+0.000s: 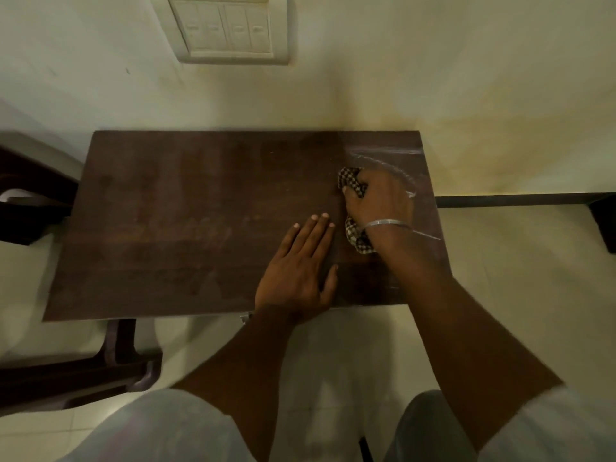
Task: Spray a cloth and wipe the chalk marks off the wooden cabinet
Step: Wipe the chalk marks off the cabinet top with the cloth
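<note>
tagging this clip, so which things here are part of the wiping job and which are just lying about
In the job:
- checked cloth, gripped by the right hand
- chalk marks near the cabinet's far right corner
- wooden cabinet
- left hand, flat on the top

Just about:
- switch panel on the wall
- dark chair at the left

You have no text to read here: the chalk marks (pixel 386 151) just beyond your right hand (pixel 378 203) are only faint strokes.
</note>
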`<act>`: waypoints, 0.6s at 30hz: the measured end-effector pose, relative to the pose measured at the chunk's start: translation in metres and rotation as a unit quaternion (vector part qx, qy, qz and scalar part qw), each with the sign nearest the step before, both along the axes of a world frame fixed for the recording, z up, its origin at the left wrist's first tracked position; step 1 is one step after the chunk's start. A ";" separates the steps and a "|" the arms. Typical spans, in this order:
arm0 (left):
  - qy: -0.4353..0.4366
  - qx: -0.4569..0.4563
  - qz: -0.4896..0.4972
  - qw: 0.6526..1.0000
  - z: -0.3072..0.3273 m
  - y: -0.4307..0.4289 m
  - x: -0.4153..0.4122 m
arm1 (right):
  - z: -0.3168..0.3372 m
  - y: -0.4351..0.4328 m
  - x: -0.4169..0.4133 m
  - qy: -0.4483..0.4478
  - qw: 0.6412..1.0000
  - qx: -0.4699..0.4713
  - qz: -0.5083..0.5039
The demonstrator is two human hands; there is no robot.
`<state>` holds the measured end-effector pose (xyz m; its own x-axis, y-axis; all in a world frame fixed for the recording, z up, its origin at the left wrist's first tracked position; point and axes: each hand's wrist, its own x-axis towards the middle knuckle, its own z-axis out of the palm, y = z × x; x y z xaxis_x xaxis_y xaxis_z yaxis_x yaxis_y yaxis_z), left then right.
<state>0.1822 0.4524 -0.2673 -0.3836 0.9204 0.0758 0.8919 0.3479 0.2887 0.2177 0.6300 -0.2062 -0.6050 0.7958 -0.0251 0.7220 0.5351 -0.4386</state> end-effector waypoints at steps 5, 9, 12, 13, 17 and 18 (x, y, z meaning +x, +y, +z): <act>-0.006 0.010 0.001 1.000 -0.001 0.001 0.000 | -0.009 -0.009 0.015 0.008 1.000 0.005 -0.016; -0.009 0.020 0.000 1.000 -0.002 0.000 0.000 | -0.006 0.026 -0.031 0.012 1.000 0.001 -0.026; -0.011 0.017 0.004 1.000 -0.001 0.002 0.000 | -0.005 0.037 -0.051 0.006 0.999 -0.010 -0.033; -0.012 0.014 0.004 1.000 -0.001 0.001 0.000 | -0.004 0.034 -0.049 0.005 0.999 -0.009 -0.031; -0.019 0.014 0.002 1.000 0.000 0.001 0.000 | -0.010 0.012 -0.019 0.006 0.999 0.035 -0.013; -0.018 0.014 0.002 1.000 -0.001 0.001 0.000 | -0.011 0.011 -0.018 0.006 0.999 0.040 -0.013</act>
<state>0.1824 0.4531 -0.2680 -0.3894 0.9169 0.0880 0.8795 0.3417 0.3311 0.1993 0.6411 -0.2174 -0.5834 0.8108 0.0477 0.7311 0.5498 -0.4039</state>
